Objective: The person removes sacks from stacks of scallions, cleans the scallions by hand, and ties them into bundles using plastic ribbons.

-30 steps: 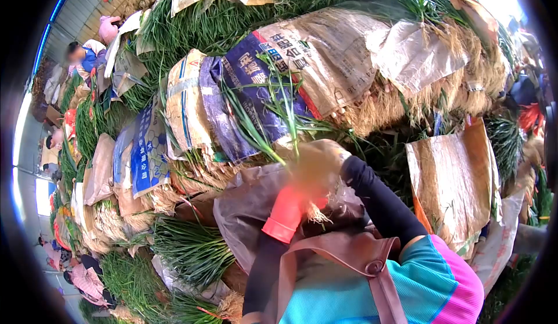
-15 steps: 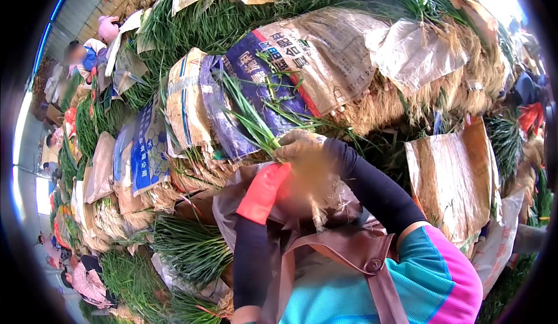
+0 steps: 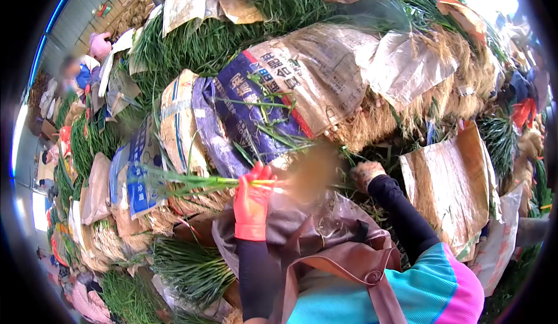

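My left hand (image 3: 253, 199), in a red rubber glove, is closed round a few green onions (image 3: 218, 182) in front of my apron. Their green leaves point left and their pale ends point right, where a blurred patch hides part of them. My right hand (image 3: 366, 174), in a pale, dirty glove, is farther right by dark leaves at the edge of the pile; its fingers are not clear. A brown apron (image 3: 290, 225) covers my lap. Beyond my hands, a purple and tan printed sack (image 3: 314, 74) lies over bundled onions with roots showing.
Bundled onions (image 3: 192, 269) lie left of my lap. A tan sack (image 3: 444, 187) lies to the right, and a blue printed sack (image 3: 142, 176) to the left. More covered bundles rise ahead. People (image 3: 81, 74) in the far left background are near the piles.
My left hand has moved left and turned, and the onions now point left instead of up. My right hand has moved away to the right, apart from the left. The view has shifted slightly.
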The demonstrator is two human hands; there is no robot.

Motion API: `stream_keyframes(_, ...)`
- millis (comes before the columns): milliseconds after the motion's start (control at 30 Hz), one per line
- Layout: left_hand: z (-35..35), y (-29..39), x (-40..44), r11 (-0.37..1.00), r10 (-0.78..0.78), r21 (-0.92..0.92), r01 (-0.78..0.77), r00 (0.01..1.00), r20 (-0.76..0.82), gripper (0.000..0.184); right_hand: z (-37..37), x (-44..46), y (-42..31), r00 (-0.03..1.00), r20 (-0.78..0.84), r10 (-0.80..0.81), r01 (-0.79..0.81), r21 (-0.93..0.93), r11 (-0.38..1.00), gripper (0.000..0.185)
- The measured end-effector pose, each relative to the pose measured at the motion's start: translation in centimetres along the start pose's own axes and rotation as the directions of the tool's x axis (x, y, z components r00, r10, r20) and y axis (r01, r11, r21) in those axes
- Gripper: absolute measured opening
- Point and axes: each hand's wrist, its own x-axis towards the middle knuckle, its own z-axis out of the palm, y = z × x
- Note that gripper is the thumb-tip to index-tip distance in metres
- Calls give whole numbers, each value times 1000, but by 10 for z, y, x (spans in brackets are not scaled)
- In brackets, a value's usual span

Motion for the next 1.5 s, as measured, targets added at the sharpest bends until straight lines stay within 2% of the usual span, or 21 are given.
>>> stream_keyframes(33, 24, -3, -7, 1000, 11, 20, -6, 955, -296, 28, 5, 11, 10, 954, -297, 33, -1, 106, 994, 27)
stream_keyframes(100, -23, -11, -14, 985, -41, -162, 53, 996, 79, 35, -3, 50, 22, 805, -525, 277, 66, 543, 837, 31)
stream_keyframes(167, 11, -17, -24, 975, -176, -147, 168, 984, -39, 42, 0, 120, 47, 735, -410, 539, 271, 907, 321, 46)
stream_keyframes(267, 17, -38, -49, 964, -225, 134, 231, 972, -61, 39, -27, 173, 76, 312, -301, 901, 56, 953, 299, 57)
stream_keyframes(367, 19, -30, -68, 814, -294, 517, 266, 955, -29, 31, -58, 185, 101, 381, -367, 848, -246, 845, 476, 61)
stream_keyframes(400, 28, -27, -72, 754, -255, 592, 284, 958, -135, 31, -77, 170, 94, 433, -367, 823, -138, 876, 462, 58)
stream_keyframes(433, 31, -23, -75, 801, -251, 531, 277, 960, -122, 35, -85, 174, 107, 609, -370, 702, -103, 840, 532, 59)
stream_keyframes(467, 27, -22, -79, 898, -334, 276, 343, 939, -82, 37, -87, 182, 111, 543, -499, 675, 122, 843, 524, 38)
stream_keyframes(500, 22, -22, -82, 916, -402, 0, 402, 916, -9, 40, -116, 154, 88, 578, -490, 652, 415, 865, 282, 30)
stream_keyframes(567, 5, -38, -96, 847, -525, 7, 532, 838, -151, 44, -130, 135, 90, 562, -652, 509, 727, 683, 72, 32)
stream_keyframes(700, 11, -39, -113, 813, -573, 51, 579, 813, -100, 41, -103, 128, 117, 629, -516, 582, 327, 854, 404, 34)
stream_keyframes(800, 6, -48, -123, 905, -422, 33, 423, 906, -33, 39, -88, 84, 114, 658, -627, 417, 703, 710, -41, 33)
stream_keyframes(867, 2, -49, -124, 946, -303, -105, 308, 951, 60, 33, -86, 36, 104, 517, -750, 412, 600, 661, 451, 23)
stream_keyframes(900, 8, -47, -122, 956, -243, -125, 267, 954, 176, 32, -93, 4, 98, 559, -746, 363, 707, 657, 262, 23)
stream_keyframes(967, 21, -45, -121, 908, -331, -227, 352, 935, 125, 33, -77, -11, 122, 604, -639, 477, 101, 655, 749, 29)
stream_keyframes(1033, 28, -50, -111, 913, -373, -113, 392, 915, 153, 36, -74, -50, 128, 459, -777, 431, 347, 603, 718, 32)
stream_keyframes(1133, 31, -56, -116, 907, -380, -97, 410, 895, 233, 37, -75, -120, 165, 198, -870, 452, 46, 468, 882, 24)
stream_keyframes(1300, 33, -65, -114, 915, -364, -73, 397, 889, 277, 39, -26, -246, 268, -66, -820, 569, -84, 573, 816, 18)
stream_keyframes(1367, 32, -69, -111, 907, -411, 22, 421, 871, 269, 39, 2, -305, 301, -128, -705, 698, 26, 701, 713, 19)
stream_keyframes(1467, 43, -69, -112, 888, -461, 77, 454, 874, 153, 39, 62, -398, 379, -156, -696, 701, -407, 692, 597, 22)
stream_keyframes(1500, 43, -71, -111, 879, -477, 99, 467, 863, 163, 39, 74, -428, 389, -183, -572, 799, -379, 791, 480, 25)
